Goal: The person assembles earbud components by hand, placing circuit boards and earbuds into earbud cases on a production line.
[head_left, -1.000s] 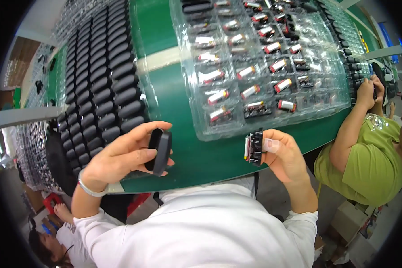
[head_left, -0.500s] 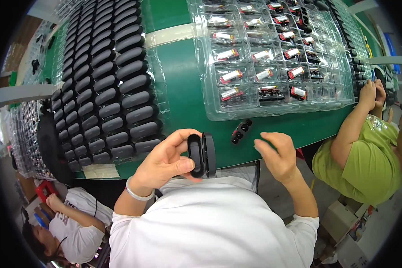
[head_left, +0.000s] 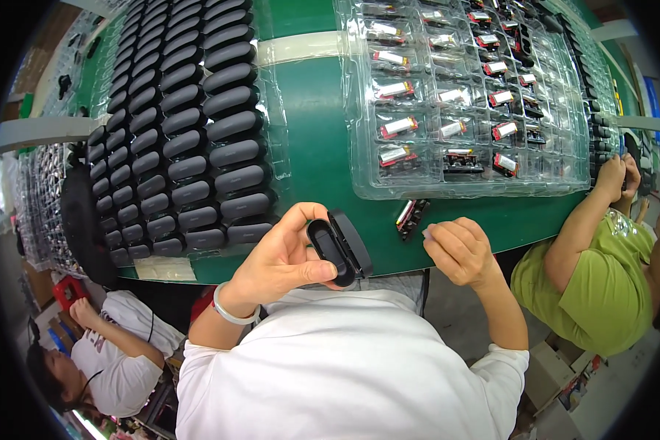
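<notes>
My left hand (head_left: 290, 253) grips a black oblong case (head_left: 339, 249) with its hinged lid swung open. Thumb and fingers clasp its left side, and the hollow inside faces up. To the right, my right hand (head_left: 458, 251) is closed with its fingertips pinched together. A tiny pale bit shows at the fingertips; what it is I cannot make out. Just left of those fingertips a small black electronic module (head_left: 412, 218) lies on the green table (head_left: 312, 161), apart from the hand, with a red and white strip along one side.
Rows of closed black cases (head_left: 191, 169) fill trays at the left. A clear plastic tray (head_left: 477, 187) beyond my hands holds several modules with red and white batteries. A person in a green shirt (head_left: 583, 282) works at the right; another in a white shirt (head_left: 128, 359) sits at the left.
The module on the table has turned over, so its red and white strip shows instead of round black parts. My right hand's fingers have closed. The case has tilted in my left hand.
</notes>
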Demonstrator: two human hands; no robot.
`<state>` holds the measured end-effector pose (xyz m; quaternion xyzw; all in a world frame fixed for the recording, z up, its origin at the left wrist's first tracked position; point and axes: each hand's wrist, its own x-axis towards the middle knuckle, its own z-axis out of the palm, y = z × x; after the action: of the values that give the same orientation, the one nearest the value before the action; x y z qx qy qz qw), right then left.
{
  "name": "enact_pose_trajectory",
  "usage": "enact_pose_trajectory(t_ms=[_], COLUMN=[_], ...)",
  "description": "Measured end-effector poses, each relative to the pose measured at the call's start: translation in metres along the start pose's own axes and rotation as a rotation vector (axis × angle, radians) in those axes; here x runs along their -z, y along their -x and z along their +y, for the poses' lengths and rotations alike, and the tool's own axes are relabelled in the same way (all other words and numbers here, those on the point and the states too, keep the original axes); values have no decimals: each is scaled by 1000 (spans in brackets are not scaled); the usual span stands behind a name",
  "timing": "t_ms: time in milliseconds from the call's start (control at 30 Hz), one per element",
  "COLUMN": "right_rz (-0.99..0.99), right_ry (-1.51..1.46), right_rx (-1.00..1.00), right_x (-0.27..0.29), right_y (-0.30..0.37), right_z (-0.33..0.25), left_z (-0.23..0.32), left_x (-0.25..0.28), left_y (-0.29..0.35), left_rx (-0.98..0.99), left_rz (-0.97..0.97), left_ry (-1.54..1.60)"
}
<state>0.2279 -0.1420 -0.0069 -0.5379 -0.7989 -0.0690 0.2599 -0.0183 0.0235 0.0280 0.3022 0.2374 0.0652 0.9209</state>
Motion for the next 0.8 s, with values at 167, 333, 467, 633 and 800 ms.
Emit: enact_pose_trajectory(t_ms=[167, 333, 467, 633, 800], right_rz=[-124, -134, -119, -36, 1], right_ry=[57, 16, 14, 11, -107], right_rx=[29, 39, 95, 139, 25], right_x=[1, -4, -13, -25, -11], right_y=[-3, -13, -22, -27, -27], right_z=[6, 6, 8, 9, -1], left_z=[11, 9, 10, 7, 11], left_x=[-10, -6, -10, -11, -9], left_y=[-8, -8, -9, -11, -9], left_rx=[49, 84, 121, 119, 173], left_rz=[39, 18, 32, 84, -2], left_ry=[-73, -112, -94, -83, -124])
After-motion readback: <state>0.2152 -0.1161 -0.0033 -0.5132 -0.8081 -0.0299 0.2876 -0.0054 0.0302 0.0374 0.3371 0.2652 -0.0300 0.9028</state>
